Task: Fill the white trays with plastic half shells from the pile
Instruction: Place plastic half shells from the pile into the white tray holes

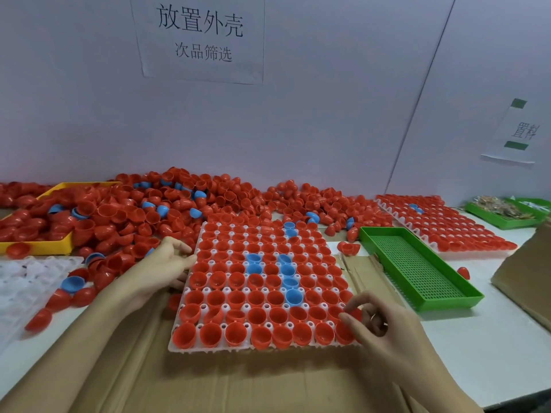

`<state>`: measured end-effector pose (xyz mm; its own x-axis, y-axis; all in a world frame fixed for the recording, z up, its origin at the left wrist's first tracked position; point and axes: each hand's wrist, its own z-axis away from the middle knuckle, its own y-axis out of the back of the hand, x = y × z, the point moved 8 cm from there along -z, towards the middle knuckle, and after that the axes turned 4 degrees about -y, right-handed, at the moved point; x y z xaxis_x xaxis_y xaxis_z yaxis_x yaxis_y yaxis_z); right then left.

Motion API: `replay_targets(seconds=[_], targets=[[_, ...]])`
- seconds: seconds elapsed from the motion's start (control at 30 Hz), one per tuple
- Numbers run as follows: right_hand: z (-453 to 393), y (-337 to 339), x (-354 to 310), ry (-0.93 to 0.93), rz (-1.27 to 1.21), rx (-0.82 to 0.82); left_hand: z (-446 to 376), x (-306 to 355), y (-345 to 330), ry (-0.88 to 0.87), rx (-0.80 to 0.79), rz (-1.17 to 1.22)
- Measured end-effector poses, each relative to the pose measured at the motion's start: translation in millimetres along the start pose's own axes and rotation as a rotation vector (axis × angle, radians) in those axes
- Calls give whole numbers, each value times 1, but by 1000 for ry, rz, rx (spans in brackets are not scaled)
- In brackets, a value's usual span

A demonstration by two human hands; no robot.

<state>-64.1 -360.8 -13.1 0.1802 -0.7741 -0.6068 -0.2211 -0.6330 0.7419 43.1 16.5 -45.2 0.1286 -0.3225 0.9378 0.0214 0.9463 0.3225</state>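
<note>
Cardboard [208, 380] nearest, white tray [190, 348] on it, cells filled with red and a few blue half shells [256, 268], open sides up. Right hand [384, 332] at tray's near right corner, fingertips pinching a red shell [356, 313]. Left hand [162, 265] relaxed, fingers resting on tray's left edge. Tray's long axis runs away from viewer. Beyond, loose pile [167, 210]. Wall sign [198, 37]: "放置外壳 次品筛选".
</note>
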Motion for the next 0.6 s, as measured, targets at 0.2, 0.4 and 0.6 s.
replay_targets(seconds=[0.2, 0.4, 0.6], targets=[[-13, 6, -6, -1, -34, -51, 1, 2, -3, 0, -3, -20], [-98, -6, -59, 132, 57, -27, 1, 4, -1, -10, 19, -42], [-208, -88, -87, 208, 146, -130, -2, 0, 0, -10, 26, -43]])
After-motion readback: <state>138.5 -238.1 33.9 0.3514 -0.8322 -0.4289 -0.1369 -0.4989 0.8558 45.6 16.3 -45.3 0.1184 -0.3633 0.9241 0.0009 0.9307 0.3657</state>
